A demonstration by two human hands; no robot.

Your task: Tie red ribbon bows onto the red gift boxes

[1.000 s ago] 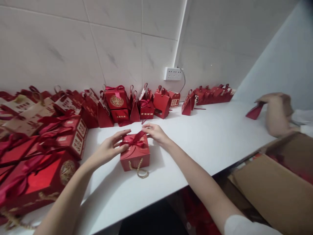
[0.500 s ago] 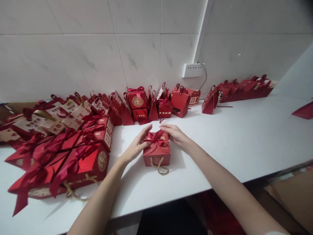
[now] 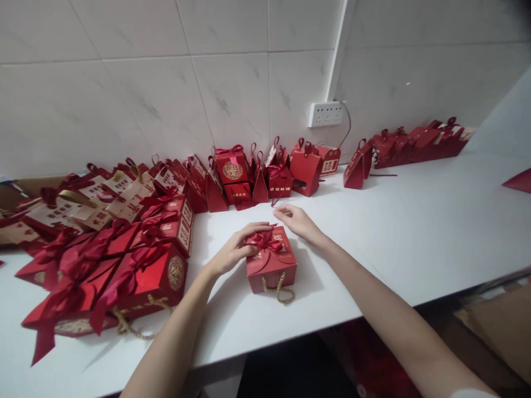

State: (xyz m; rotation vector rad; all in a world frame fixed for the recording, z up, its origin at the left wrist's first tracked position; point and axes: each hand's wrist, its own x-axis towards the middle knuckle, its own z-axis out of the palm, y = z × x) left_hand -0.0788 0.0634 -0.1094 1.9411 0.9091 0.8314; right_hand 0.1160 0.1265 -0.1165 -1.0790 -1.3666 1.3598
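A red gift box (image 3: 271, 271) with gold print, a red ribbon bow on top and a gold rope handle (image 3: 284, 293) in front sits on the white table. My left hand (image 3: 240, 247) is closed on its left far corner, thumb against the bow (image 3: 265, 242) and fingers over the back edge. Just beyond the box's far right corner, my right hand (image 3: 296, 221) is raised, apart from the box. Its fingers are bent together, and whatever they may hold is too small to make out. A thin ribbon from a box behind lies near those fingertips.
Finished-looking red boxes with bows (image 3: 120, 276) crowd the left side. Small red bags and boxes (image 3: 307, 171) line the wall, continuing far right (image 3: 418, 146). A white power strip (image 3: 326, 114) is on the tiled wall. Cardboard (image 3: 498, 326) lies below the table's front edge.
The box has shifted slightly toward me and right, and turned a little. My right hand has come away from its corner, its fingers now bent; my left hand stays on it.
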